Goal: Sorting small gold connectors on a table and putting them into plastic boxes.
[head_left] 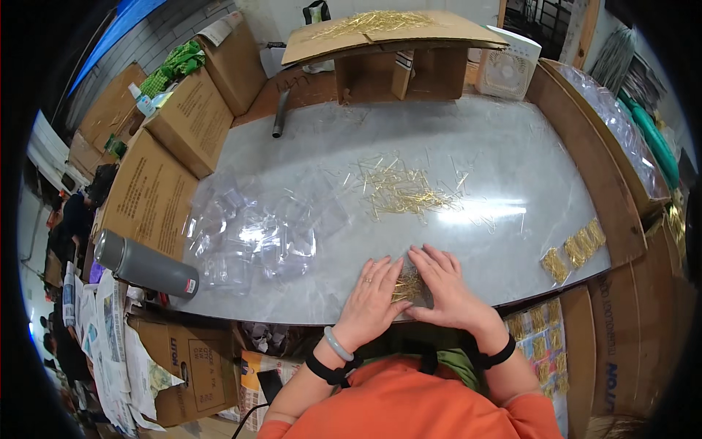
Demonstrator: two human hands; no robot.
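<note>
Near the front edge of the table, my left hand (371,298) and my right hand (449,294) face each other, fingers stretched forward. Between them they press together a small bundle of thin gold wire pieces (408,287), partly hidden by the fingers and thumbs. Ahead lies a loose, tangled pile of the same gold wire pieces (406,189), some with bent ends. On the left side of the table spreads a heap of clear plastic bags (267,234). At the right edge rest several filled small clear packs of gold wire pieces (583,245).
A grey bottle (150,265) lies at the left edge. Cardboard boxes (157,194) border the left, and a cardboard strip (592,172) borders the right. At the back stand a cardboard shelf (468,69) topped with gold wire, a white fan (507,69) and a dark tube (281,113).
</note>
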